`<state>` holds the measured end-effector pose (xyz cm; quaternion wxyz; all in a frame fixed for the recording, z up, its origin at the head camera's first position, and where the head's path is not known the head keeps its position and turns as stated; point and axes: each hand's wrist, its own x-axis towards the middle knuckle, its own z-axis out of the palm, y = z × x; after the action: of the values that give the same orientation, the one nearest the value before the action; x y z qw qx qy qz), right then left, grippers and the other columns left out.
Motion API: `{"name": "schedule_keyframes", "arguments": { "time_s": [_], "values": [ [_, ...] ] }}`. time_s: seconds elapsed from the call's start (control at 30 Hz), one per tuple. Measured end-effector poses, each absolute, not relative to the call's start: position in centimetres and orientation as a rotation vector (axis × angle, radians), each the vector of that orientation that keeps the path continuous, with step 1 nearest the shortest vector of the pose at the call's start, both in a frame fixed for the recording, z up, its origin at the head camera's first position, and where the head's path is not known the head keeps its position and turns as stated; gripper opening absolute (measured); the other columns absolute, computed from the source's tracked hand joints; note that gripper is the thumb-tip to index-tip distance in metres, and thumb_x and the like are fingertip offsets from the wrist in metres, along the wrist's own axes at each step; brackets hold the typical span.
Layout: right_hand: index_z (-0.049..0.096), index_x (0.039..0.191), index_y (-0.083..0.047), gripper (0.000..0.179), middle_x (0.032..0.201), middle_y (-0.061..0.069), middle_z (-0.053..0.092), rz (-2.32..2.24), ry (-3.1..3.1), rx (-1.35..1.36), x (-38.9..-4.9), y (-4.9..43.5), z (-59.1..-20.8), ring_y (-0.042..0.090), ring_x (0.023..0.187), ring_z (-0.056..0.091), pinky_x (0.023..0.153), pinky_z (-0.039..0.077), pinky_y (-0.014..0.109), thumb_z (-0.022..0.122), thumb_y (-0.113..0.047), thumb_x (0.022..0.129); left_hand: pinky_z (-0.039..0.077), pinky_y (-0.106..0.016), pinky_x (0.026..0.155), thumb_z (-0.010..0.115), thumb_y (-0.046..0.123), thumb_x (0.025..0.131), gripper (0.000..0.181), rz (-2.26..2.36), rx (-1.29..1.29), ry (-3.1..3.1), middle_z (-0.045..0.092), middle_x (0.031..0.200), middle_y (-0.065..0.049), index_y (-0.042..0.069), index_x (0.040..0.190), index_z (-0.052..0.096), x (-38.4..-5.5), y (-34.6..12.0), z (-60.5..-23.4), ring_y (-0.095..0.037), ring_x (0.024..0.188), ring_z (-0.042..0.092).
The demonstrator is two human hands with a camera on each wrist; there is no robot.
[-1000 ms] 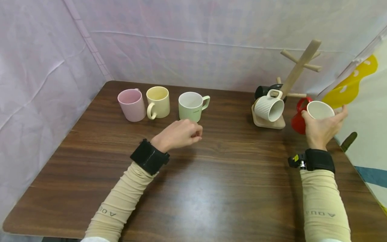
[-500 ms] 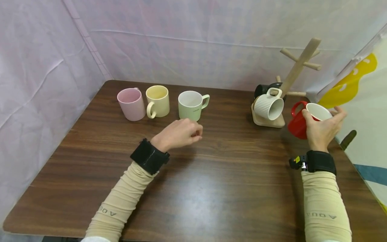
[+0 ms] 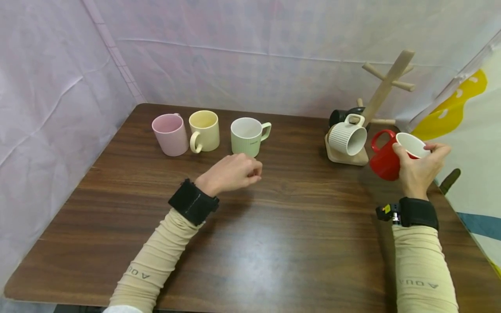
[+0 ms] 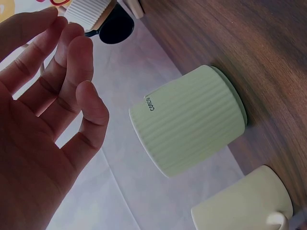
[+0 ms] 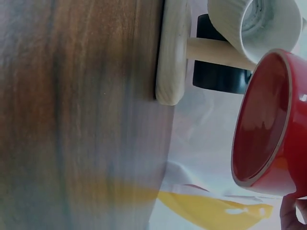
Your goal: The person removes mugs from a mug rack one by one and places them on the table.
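Note:
My right hand (image 3: pixel 422 169) grips a red mug (image 3: pixel 385 163) with a white inside, thumb at the near side and fingers at the far rim. The mug is tilted, its handle toward the wooden mug tree (image 3: pixel 385 93); in the right wrist view its red base (image 5: pixel 263 120) shows, off the table. On the mug tree hang a white ribbed mug (image 3: pixel 346 138) and a black mug (image 3: pixel 337 118), partly hidden behind it. My left hand (image 3: pixel 231 174), fingers loosely curled and holding nothing, is just in front of a pale green ribbed mug (image 3: pixel 245 141), apart from it in the left wrist view.
A pink mug (image 3: pixel 172 139) and a yellow mug (image 3: pixel 207 132) stand left of the green one on the brown wooden table (image 3: pixel 297 226). Pale cloth (image 3: pixel 250 52) hangs behind the table. Cloth with a yellow shape (image 3: pixel 446 115) borders the right edge.
My right hand has drawn the red mug slightly left and toward me, and its handle has turned more to the left. The left hand has stayed in place.

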<state>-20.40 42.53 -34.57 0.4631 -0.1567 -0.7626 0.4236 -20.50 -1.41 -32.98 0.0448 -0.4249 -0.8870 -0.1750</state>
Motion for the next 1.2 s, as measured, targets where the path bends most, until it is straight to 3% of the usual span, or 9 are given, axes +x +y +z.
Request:
{"name": "schedule_keyframes", "arguments": {
  "time_s": [0.17,0.47,0.67,0.93,1.2],
  "values": [
    [0.044,0.1,-0.021,0.047,0.098,-0.016,0.048,1.078,-1.87,-0.261,-20.0,42.1,-34.5,0.006,0.093,0.049,0.081,0.039,0.023,0.083,-0.025,0.073,0.047,-0.03,0.06,0.069,0.011,0.094,0.013,-0.534,-1.299,-2.717,0.056,0.07,0.009,0.015,0.081,0.068,-20.6,-1.3,-33.0,-0.006,0.065,0.053],
    [0.045,0.127,-0.009,0.062,0.112,-0.01,0.052,1.223,-1.903,-0.13,-19.7,41.1,-34.2,0.012,0.105,0.053,0.092,0.046,0.027,0.079,-0.012,0.076,0.047,-0.03,0.059,0.069,0.012,0.094,0.013,-0.531,-1.297,-2.731,0.055,0.069,0.009,0.014,0.082,0.068,-20.5,-1.1,-33.0,-0.007,0.064,0.053],
    [0.044,0.128,-0.011,0.065,0.112,-0.005,0.054,1.315,-1.861,-0.011,-19.6,40.4,-34.2,0.015,0.106,0.053,0.092,0.044,0.027,0.078,-0.004,0.074,0.047,-0.029,0.059,0.069,0.012,0.094,0.014,-0.532,-1.298,-2.735,0.055,0.069,0.009,0.015,0.081,0.068,-20.6,-1.0,-33.0,-0.007,0.064,0.053],
    [0.038,0.145,-0.008,0.081,0.112,-0.001,0.058,1.405,-1.836,0.099,-19.4,39.7,-34.2,0.016,0.1,0.056,0.087,0.045,0.025,0.073,-0.004,0.072,0.046,-0.029,0.059,0.069,0.011,0.095,0.013,-0.527,-1.297,-2.731,0.056,0.07,0.009,0.014,0.082,0.068,-20.5,-1.0,-32.9,-0.006,0.063,0.053],
    [0.038,0.145,-0.008,0.081,0.114,0.006,0.059,1.479,-1.804,0.183,-19.1,38.7,-33.9,0.02,0.101,0.056,0.086,0.046,0.025,0.071,0.001,0.071,0.047,-0.028,0.059,0.069,0.011,0.095,0.012,-0.53,-1.298,-2.724,0.058,0.072,0.009,0.014,0.083,0.069,-20.4,-1.1,-32.9,-0.006,0.063,0.054]
  ]
}}
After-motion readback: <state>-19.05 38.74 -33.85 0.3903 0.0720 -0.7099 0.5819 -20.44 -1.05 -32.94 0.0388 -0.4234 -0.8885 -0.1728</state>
